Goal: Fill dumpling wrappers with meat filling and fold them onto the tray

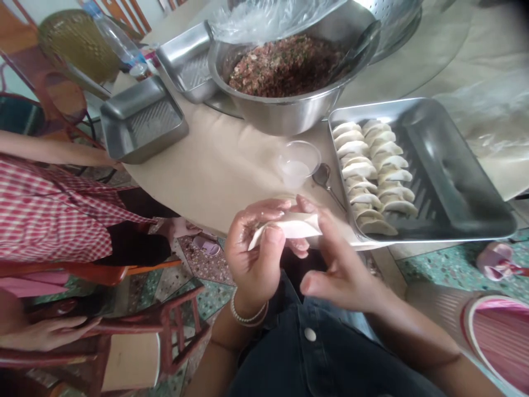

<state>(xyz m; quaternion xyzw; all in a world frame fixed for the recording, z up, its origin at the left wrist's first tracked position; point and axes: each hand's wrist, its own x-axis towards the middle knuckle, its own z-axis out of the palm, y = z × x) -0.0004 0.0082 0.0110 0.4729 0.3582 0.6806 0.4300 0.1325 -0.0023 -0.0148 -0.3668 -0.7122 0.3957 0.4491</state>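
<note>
My left hand [254, 251] is curled around a folded white dumpling [291, 227], thumb pressing its near edge. My right hand [341, 259] pinches the dumpling's right end between forefinger and thumb, its other fingers spread. Both hands hover over my lap, just off the table's edge. Right beside them a steel tray [454, 176] carries two rows of finished dumplings [374, 173]. A big steel bowl of minced meat filling [285, 66] stands farther back, and a small clear cup of water [296, 162] with a spoon [324, 179] lies between the bowl and my hands.
Two empty steel trays [142, 118] [185, 58] lie at the back left beside a plastic bottle [118, 38]. A person in a red checked top [53, 212] sits at left, a hand [45, 331] on a red wooden chair [165, 325]. A pink stool [500, 336] is at lower right.
</note>
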